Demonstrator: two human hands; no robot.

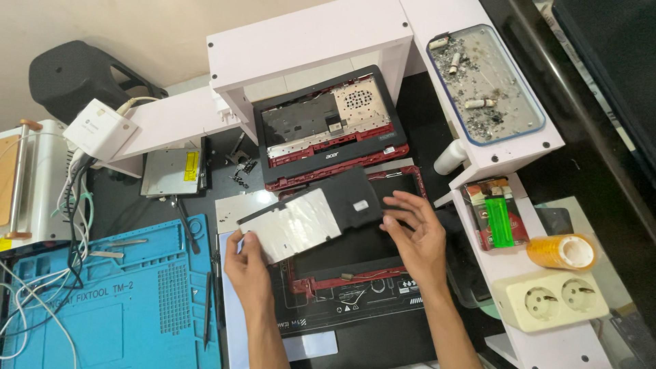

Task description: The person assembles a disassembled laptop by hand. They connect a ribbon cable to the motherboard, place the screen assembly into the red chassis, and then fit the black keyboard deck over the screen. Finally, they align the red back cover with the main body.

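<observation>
Fingers of left hand [247, 268] and right hand [418, 236] pinch black panel [321, 212].

A flat black plastic laptop panel with a silver foil sheet [311, 217] is held tilted, its right end toward two o'clock, above the red-edged laptop frame [355, 273].

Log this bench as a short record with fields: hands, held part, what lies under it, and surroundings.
left hand: left hand grips the near corner of the panel
right hand: right hand grips its dark end
held part: flat black panel with a silver foil sheet, tilted
under it: red-edged laptop frame on a black mat
left of it: blue silicone work mat
right shelf: green lighter, cream double socket
</observation>
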